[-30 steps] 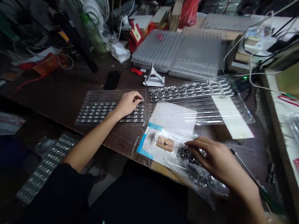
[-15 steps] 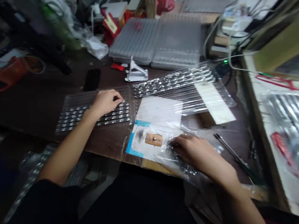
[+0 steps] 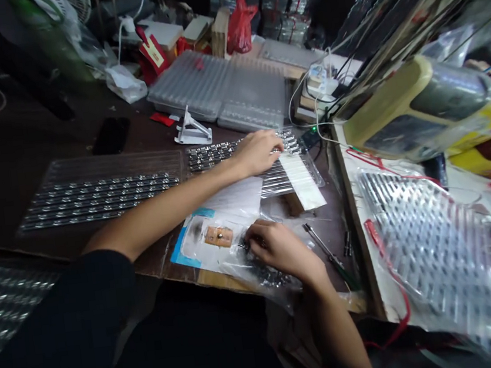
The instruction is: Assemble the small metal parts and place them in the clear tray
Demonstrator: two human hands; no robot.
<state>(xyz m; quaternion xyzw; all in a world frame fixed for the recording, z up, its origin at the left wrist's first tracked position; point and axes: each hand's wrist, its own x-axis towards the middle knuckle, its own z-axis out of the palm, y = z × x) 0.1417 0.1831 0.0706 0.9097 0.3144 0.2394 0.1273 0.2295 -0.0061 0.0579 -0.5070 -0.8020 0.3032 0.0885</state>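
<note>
My left hand (image 3: 259, 151) reaches across to the right end of a clear plastic tray (image 3: 268, 188) holding rows of shiny metal rods (image 3: 213, 152). Its fingers are bent down onto the rod ends, and what they pinch is hidden. Nearer my body, my right hand (image 3: 282, 249) has its fingers closed together over a pile of small dark parts (image 3: 273, 275) on clear plastic. Whatever lies between those fingertips is too small to make out. Just left of it, a small wooden block (image 3: 218, 236) with a dark centre rests on a white sheet edged with blue tape (image 3: 186, 251).
A second tray of metal rods (image 3: 101, 200) lies on the left. A white strip (image 3: 302, 180) crosses the right tray. Further back are a white stand (image 3: 192, 130), a phone (image 3: 111, 135) and stacked clear trays (image 3: 198, 83). A screwdriver (image 3: 328, 251) lies right, beside a raised wooden edge (image 3: 356, 224).
My left hand has moved right, from the left tray to the right end of the other tray. My right hand stays by the small parts. The view has turned right.
</note>
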